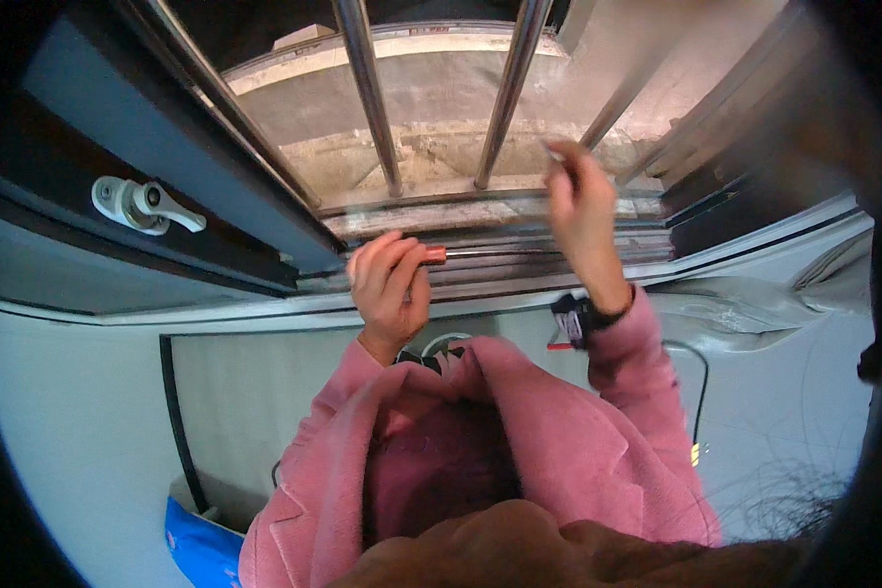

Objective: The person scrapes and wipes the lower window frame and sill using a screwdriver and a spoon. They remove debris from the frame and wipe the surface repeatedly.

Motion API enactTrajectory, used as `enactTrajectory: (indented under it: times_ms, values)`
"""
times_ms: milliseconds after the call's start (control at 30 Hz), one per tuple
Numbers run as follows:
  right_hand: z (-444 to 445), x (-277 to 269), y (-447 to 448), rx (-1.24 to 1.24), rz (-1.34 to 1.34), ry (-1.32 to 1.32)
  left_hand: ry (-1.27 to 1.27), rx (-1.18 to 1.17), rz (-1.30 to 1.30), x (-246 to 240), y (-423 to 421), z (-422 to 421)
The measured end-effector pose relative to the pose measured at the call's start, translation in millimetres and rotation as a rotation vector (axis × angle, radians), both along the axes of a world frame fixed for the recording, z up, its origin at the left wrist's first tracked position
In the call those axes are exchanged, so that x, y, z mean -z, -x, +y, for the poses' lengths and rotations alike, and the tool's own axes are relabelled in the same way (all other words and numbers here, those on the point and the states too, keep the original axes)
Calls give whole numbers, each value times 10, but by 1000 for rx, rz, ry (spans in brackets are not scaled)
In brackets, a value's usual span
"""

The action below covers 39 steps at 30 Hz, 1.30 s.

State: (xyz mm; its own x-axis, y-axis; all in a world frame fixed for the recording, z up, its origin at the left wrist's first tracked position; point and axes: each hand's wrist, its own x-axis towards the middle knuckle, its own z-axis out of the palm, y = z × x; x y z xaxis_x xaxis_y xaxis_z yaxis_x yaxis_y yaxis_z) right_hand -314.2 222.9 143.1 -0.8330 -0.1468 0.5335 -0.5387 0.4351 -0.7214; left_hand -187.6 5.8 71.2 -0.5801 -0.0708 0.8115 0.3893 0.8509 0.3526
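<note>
My left hand (pixel 391 283) is closed around the orange-red handle of a screwdriver (pixel 435 255). Its thin metal shaft points right, across the sliding-window track (pixel 492 273). My right hand (pixel 582 202) is raised above the track's right part, in front of the metal window bars (pixel 506 95). Between its thumb and fingers is a small pale object (pixel 555 153), too blurred to name. A dark band (pixel 582 320) with a pale label sits around my right wrist.
A dark-framed window sash (pixel 213 154) with a silver handle (pixel 147 206) stands at the left. Beyond the bars lies a rough concrete ledge (pixel 441 95). Gathered grey fabric (pixel 750 309) rests along the sill at right. A black cable (pixel 704 389) hangs below; a blue bag-like item (pixel 202 544) is bottom left.
</note>
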Motion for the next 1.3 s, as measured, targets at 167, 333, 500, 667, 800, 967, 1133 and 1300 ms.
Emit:
enactTrajectory:
  times_ms: [167, 333, 500, 667, 800, 967, 1133, 1300]
  values:
    - [106, 403, -915, -224, 84, 100, -494, 586, -405, -43, -97, 347]
    - [-85, 307, -921, -639, -46, -106, -682, 875, -420, 15, -129, 356]
    - [-456, 109, -568, -553, 186, -359, -1093, 676, -438, 182, -660, -17]
    - [-1184, 527, -541, -584, 268, -567, -1124, 444, -536, 453, -979, -208]
    - [-1079, 189, -486, -621, 279, -565, -1129, 376, -412, 547, -995, -270]
    - [-268, -1130, -614, -472, 432, -404, -1086, 400, -335, 468, -848, -298]
    - [-9, -1058, -704, -388, 451, 144, -983, 435, -343, 287, -646, -218]
    - [-23, -412, -701, -248, 447, -51, -938, 502, -322, 192, -439, -202]
